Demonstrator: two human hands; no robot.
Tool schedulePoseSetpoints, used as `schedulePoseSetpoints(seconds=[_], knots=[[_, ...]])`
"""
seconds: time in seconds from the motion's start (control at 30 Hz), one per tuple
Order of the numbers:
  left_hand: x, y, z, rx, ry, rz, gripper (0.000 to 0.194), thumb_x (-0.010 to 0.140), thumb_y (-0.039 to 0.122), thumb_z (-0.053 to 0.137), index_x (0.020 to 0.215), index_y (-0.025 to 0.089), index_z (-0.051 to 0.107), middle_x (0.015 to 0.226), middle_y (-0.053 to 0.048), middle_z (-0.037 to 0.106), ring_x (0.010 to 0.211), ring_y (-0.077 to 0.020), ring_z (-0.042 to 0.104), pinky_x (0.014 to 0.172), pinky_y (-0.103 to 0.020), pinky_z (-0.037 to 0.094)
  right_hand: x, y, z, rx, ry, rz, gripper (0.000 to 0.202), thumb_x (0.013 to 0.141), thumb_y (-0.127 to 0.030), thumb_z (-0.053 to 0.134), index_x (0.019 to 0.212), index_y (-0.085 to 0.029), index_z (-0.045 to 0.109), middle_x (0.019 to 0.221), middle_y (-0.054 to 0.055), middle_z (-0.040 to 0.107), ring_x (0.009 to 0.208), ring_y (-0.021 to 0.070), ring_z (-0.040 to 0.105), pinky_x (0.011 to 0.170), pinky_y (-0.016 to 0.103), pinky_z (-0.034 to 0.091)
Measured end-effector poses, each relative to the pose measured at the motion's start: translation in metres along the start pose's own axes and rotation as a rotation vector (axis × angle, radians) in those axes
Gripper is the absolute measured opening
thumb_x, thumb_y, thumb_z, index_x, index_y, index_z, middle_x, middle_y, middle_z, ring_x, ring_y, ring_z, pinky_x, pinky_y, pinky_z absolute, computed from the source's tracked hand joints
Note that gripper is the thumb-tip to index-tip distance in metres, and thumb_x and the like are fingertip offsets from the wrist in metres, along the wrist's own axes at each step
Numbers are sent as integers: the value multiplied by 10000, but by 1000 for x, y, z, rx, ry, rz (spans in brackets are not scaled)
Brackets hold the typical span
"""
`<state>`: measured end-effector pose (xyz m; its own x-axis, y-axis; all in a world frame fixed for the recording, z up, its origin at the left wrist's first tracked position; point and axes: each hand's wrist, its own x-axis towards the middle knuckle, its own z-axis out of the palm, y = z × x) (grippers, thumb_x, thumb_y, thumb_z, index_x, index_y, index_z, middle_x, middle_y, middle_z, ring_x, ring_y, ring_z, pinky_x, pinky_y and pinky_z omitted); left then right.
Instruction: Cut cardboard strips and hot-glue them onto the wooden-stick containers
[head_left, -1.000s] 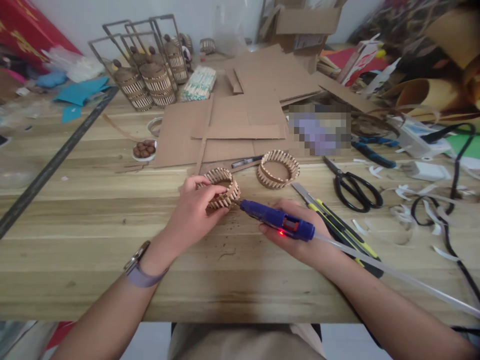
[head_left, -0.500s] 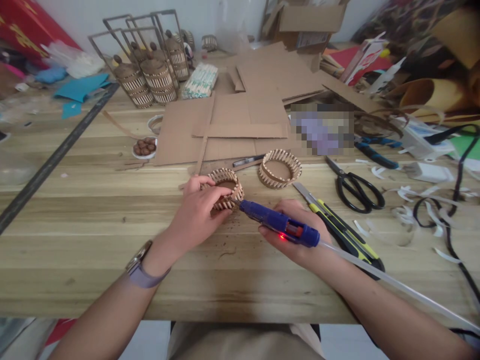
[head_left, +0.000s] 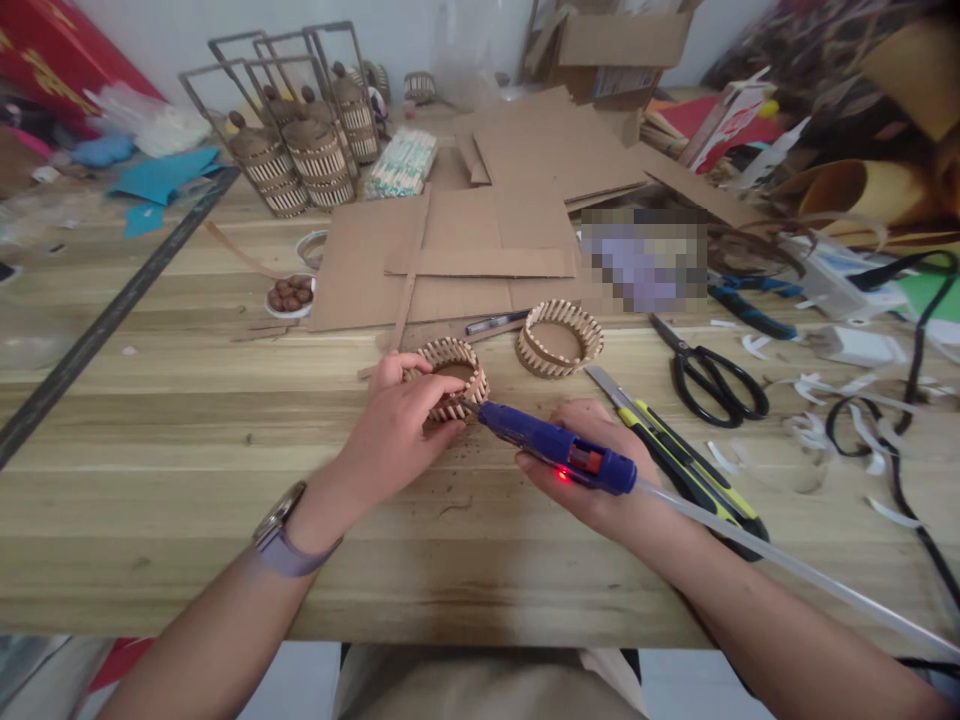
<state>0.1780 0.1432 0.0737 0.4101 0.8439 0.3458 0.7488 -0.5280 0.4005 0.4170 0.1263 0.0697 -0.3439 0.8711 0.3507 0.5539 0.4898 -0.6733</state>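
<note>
My left hand (head_left: 405, 415) grips the near left side of a small round basket (head_left: 475, 378) whose wall is made of short wooden sticks with a brown band. In my right hand (head_left: 607, 450) lies a blue hot glue gun (head_left: 525, 432), its red light lit and a clear glue stick (head_left: 720, 530) running out of its back. The glue gun's nozzle meets the basket's near right wall, close to my left thumb. A second, similar round basket (head_left: 528, 358) stands on the table just behind and to the right.
To the right lie a yellow-black utility knife (head_left: 694, 465), black scissors (head_left: 701, 372), blue-handled pliers (head_left: 754, 308) and paper scraps. Cardboard sheets (head_left: 465, 225) cover the back middle. Left of them are a bowl of brown balls (head_left: 290, 294), lidded stick baskets with tall handles (head_left: 319, 160) and a long dark ruler (head_left: 112, 315).
Almost nothing differs. The back of the glue gun has shifted very slightly to the left, while my left hand and the basket stay in place.
</note>
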Motion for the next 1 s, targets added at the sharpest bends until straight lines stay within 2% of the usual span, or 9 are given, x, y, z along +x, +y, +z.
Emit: schedulePoseSetpoints(seconds=[0.2, 0.53, 0.8, 0.9, 1.0], knots=[[0, 1, 0, 0, 7, 11, 261, 850, 192, 746, 1098, 178, 664, 1021, -90, 624, 1129, -280, 507, 962, -457, 485, 0, -7, -4, 10, -13, 49, 277, 843, -357, 644, 643, -246, 489, 598, -17, 558, 613, 169, 547, 668, 335, 439], [0, -1, 1, -2, -2, 1, 264, 859, 216, 743, 1108, 191, 662, 1052, -94, 599, 1150, -279, 506, 978, -467, 483, 0, -5, -3, -1, -48, 79, 301, 843, -373, 631, 616, -242, 483, 574, -15, 552, 593, 168, 534, 666, 342, 438], [0, -1, 1, -18, 11, 2, 281, 852, 209, 747, 1118, 191, 659, 1035, -90, 616, 1146, -275, 500, 981, -450, 485, -1, -5, -2, -24, 8, 53, 299, 831, -346, 652, 622, -246, 463, 570, -30, 518, 581, 161, 519, 648, 328, 435], [0, -2, 0, -8, 7, 4, 295, 845, 208, 748, 1125, 187, 658, 1054, -99, 628, 1149, -281, 493, 974, -451, 482, -1, -2, -3, -43, 79, 0, 302, 824, -330, 665, 627, -247, 452, 568, -40, 500, 578, 155, 512, 657, 319, 433], [-1, -4, 1, 38, -11, 18, 274, 863, 208, 722, 1128, 191, 654, 1017, -92, 667, 1147, -297, 477, 982, -486, 457, 0, 3, -4, -22, 139, 5, 246, 815, -347, 674, 658, -250, 510, 583, -40, 530, 570, 152, 521, 630, 310, 431]])
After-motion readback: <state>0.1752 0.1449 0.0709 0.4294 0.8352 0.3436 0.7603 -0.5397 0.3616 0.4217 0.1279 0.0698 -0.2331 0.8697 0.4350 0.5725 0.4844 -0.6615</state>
